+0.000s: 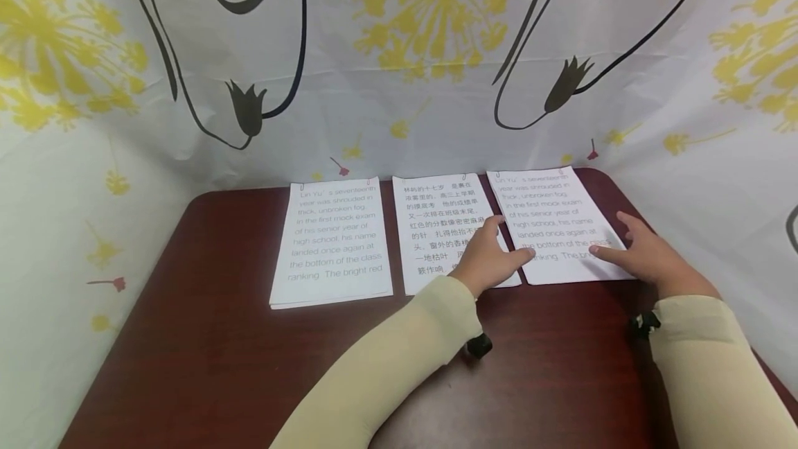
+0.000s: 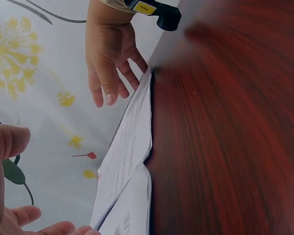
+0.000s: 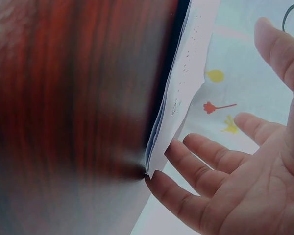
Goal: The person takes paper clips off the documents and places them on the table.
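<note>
Three clipped stacks of printed paper lie side by side. The right stack (image 1: 548, 220) and left stack (image 1: 333, 241) carry English print, the middle stack (image 1: 436, 227) Chinese characters. My left hand (image 1: 489, 260) is spread over the lower right of the middle stack, its thumb reaching over the right stack's left edge. My right hand (image 1: 657, 258) is at the right stack's right side, thumb over the page. In the right wrist view, the fingers of my right hand (image 3: 225, 181) are extended, fingertips right at the corner of the paper stack (image 3: 179, 93). Neither hand grips anything.
The stacks lie toward the back of a dark red wooden table (image 1: 206, 352). A white cloth (image 1: 349, 116) with yellow and grey flower prints hangs behind and along the sides. Small clips (image 1: 464, 177) sit on the stacks' top edges. Each wrist bears a black device (image 1: 479, 346).
</note>
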`<act>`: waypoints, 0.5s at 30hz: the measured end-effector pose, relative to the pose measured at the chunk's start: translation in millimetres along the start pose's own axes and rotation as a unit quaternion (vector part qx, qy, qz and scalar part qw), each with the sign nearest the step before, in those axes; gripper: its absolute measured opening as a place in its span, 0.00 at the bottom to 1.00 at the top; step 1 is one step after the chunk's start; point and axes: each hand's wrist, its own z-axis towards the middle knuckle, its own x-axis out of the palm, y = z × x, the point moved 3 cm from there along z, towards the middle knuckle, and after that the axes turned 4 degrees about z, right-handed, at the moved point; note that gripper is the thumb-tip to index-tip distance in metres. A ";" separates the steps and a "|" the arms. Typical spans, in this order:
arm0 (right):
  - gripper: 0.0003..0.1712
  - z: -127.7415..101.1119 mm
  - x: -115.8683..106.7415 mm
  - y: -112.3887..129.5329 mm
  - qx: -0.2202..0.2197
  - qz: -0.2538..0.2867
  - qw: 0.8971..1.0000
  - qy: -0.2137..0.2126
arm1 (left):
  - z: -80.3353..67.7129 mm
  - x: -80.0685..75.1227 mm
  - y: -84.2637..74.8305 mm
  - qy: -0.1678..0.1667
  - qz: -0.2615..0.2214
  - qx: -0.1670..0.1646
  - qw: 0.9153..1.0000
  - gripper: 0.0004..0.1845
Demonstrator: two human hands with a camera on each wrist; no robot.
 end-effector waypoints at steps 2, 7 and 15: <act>0.65 -0.6 -0.4 0.6 0.000 0.001 1.000 0.000 | 1.5 4.8 -0.3 0.004 -0.011 -0.008 1.000 0.45; 0.64 -2.3 -1.8 3.2 -0.001 0.003 1.000 -0.007 | 3.3 16.7 -1.2 0.027 -0.070 -0.021 0.997 0.45; 0.64 0.1 -0.4 3.0 0.004 0.007 1.000 -0.006 | 3.4 23.4 -3.6 0.034 -0.070 -0.036 0.996 0.45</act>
